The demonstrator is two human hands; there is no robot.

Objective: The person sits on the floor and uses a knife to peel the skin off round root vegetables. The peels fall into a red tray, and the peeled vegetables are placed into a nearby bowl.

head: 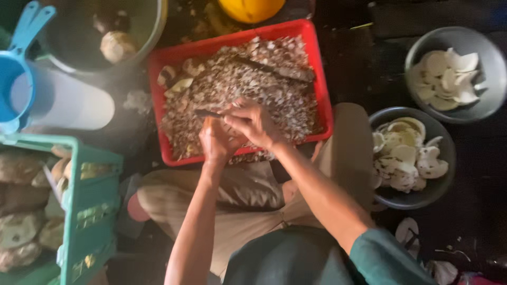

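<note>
Over the red tray [317,79] of shavings, our right hand [253,124] grips a knife [208,113]. Its blade points left, above our left hand [216,142], closed around something we cannot make out.

A dark floor [359,68] carries everything. The red tray [317,63] of brown peelings sits at its middle. Right of the tray stand two grey bowls [488,58] of white pieces; left of it, a green crate [90,200] and a blue jug [16,79].
</note>
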